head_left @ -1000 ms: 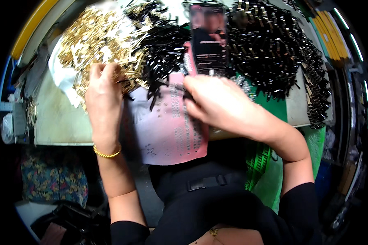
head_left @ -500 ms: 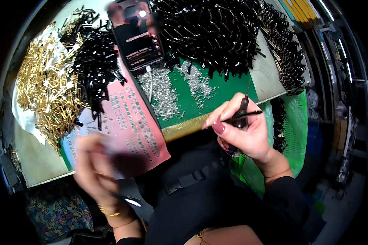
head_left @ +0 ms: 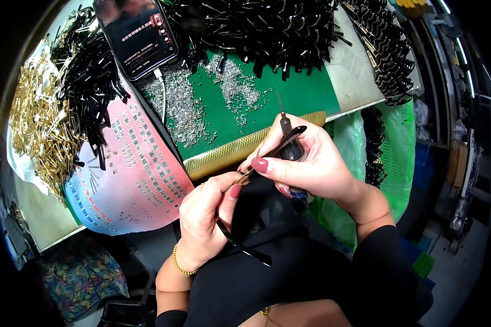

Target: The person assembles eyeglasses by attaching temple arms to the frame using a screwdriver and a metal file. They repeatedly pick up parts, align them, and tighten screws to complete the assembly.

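Note:
My left hand (head_left: 204, 212) is closed on a slim black eyeglass temple (head_left: 246, 252), whose curved tail sticks out below the palm. My right hand (head_left: 324, 166) pinches another black eyeglass temple (head_left: 291, 137) between thumb and fingers. A screwdriver (head_left: 285, 124) also lies in that right hand, its thin shaft pointing up and away from me. The fingertips of both hands meet in front of my lap, where a small gold-coloured end (head_left: 246, 176) shows between them. How the two pieces sit against each other is hidden by the fingers.
Tiny silver screws (head_left: 183, 111) lie scattered on a green mat (head_left: 305, 98). Black temples (head_left: 267, 35) heap at the back, beside a phone (head_left: 139, 38) on a cable. Gold metal pieces (head_left: 35, 125) and a pink-blue printed sheet (head_left: 147, 174) are left; a green basket (head_left: 403, 163) stands right.
My left hand has moved right and up from over the printed sheet to meet the right hand. The right hand has shifted slightly. The whole view has tilted and shifted.

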`<action>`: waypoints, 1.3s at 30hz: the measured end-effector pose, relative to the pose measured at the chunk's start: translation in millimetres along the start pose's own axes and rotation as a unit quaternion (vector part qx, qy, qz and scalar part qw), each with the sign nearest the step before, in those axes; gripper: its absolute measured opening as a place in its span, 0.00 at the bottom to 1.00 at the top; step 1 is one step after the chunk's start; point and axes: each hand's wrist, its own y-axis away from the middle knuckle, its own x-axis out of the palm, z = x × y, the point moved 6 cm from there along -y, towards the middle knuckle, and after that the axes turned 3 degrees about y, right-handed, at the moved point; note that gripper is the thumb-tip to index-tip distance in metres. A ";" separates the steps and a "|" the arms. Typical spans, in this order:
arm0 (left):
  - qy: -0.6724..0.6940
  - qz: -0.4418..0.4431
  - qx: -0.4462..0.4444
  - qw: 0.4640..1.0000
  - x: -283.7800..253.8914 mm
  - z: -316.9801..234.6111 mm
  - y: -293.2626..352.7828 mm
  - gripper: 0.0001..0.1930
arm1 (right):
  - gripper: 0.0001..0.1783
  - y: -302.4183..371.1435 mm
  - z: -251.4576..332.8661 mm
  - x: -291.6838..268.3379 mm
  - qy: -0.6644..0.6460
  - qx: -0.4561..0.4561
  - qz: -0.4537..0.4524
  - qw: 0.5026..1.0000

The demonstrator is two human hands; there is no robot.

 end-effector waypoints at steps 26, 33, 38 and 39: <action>0.078 -0.111 -0.135 0.982 -26.7 16.3 -16.3 0.08 | 0.20 -11.7 28.5 -8.0 0.715 -0.130 0.034 0.686; 0.092 -0.125 -0.137 0.978 -31.3 22.9 -5.8 0.07 | 0.21 -14.3 27.2 -9.6 0.703 -0.143 0.048 0.695; 0.058 -0.115 -0.146 0.981 -29.9 20.0 -10.0 0.12 | 0.24 -19.4 28.3 -6.7 0.711 -0.117 0.060 0.691; 0.045 -0.114 -0.148 0.981 -30.1 17.6 -12.5 0.12 | 0.24 -20.7 28.9 -5.9 0.712 -0.112 0.062 0.690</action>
